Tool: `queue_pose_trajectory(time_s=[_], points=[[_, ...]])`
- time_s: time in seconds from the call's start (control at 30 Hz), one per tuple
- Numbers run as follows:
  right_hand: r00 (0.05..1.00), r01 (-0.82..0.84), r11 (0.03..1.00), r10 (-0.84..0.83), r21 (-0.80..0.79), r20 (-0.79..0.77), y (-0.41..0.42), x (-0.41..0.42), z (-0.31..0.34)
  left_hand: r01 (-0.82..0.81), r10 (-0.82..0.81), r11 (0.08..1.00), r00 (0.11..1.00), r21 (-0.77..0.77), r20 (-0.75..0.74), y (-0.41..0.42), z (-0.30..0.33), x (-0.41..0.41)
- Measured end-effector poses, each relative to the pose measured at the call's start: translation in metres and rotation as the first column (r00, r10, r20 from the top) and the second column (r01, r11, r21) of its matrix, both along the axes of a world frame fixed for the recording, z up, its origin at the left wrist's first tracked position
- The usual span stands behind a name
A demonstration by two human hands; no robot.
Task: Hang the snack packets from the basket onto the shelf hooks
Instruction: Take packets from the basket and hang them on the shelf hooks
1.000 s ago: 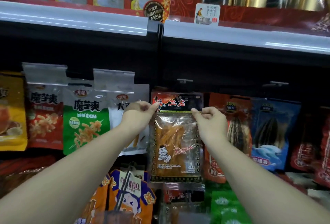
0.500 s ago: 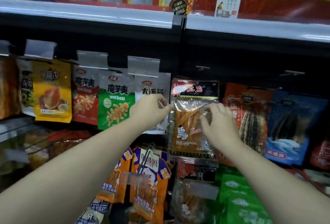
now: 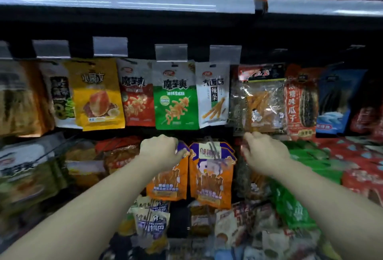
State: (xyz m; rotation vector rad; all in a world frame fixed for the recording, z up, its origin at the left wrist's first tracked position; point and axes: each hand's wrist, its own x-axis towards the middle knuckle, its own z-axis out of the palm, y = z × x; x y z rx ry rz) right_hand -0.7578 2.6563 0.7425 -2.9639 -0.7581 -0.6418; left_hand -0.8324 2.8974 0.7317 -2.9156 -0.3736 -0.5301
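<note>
A clear snack packet (image 3: pixel 261 102) with a red and black header and orange sticks inside hangs on a hook in the upper row, right of centre. Both hands are below it and hold nothing. My left hand (image 3: pixel 160 150) hovers with loosely curled fingers in front of the orange packets (image 3: pixel 209 174) on the lower row. My right hand (image 3: pixel 263 151) is just under the clear packet's bottom edge, fingers relaxed. The view is blurred. The basket is not clearly visible.
The upper row holds a yellow packet (image 3: pixel 97 96), a red packet (image 3: pixel 136 96), a green packet (image 3: pixel 176 102), a white packet (image 3: pixel 213 94) and seed packets (image 3: pixel 300 102). Clear price tags (image 3: pixel 171 52) stick out above. More packets (image 3: pixel 152 226) lie piled below. A shelf edge (image 3: pixel 165 0) runs overhead.
Both hands have let go of the clear packet, which now hangs on its hook, and have dropped down towards me. The view has swung right and down.
</note>
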Motion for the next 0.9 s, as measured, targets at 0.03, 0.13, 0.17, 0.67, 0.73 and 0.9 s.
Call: queue_pose_trajectory(time_s=[0.03, 0.13, 0.17, 0.67, 0.73, 0.9], points=[[1.000, 0.001, 1.000, -0.002, -0.023, -0.006, 0.010, -0.013, -0.007, -0.003, 0.003, 1.000, 1.000, 0.011, -0.013, 0.012, -0.007, -0.016], [0.999, -0.017, 1.000, 0.016, -0.019, -0.039, 0.042, -0.053, -0.024, -0.004, 0.008, 0.998, 0.998, 0.068, -0.063, 0.048, -0.027, -0.062], [0.999, -0.033, 0.999, 0.032, -0.022, -0.044, 0.052, -0.066, -0.030, -0.001, 0.010, 0.993, 0.997, 0.114, -0.083, 0.058, -0.032, -0.077], [0.866, -0.248, 0.961, 0.162, -0.125, -0.473, 0.168, -0.185, -0.173, -0.075, 0.086, 0.996, 0.835, 0.041, -0.544, 0.162, -0.169, -0.238], [0.861, -0.219, 0.963, 0.116, -0.155, -0.495, 0.179, -0.200, -0.196, -0.024, 0.059, 0.997, 0.826, 0.069, -0.560, 0.180, -0.201, -0.250], [0.807, -0.113, 0.965, -0.051, -0.238, -0.588, 0.217, -0.240, -0.260, 0.092, -0.082, 0.996, 0.757, -0.018, -0.649, 0.228, -0.273, -0.279]])
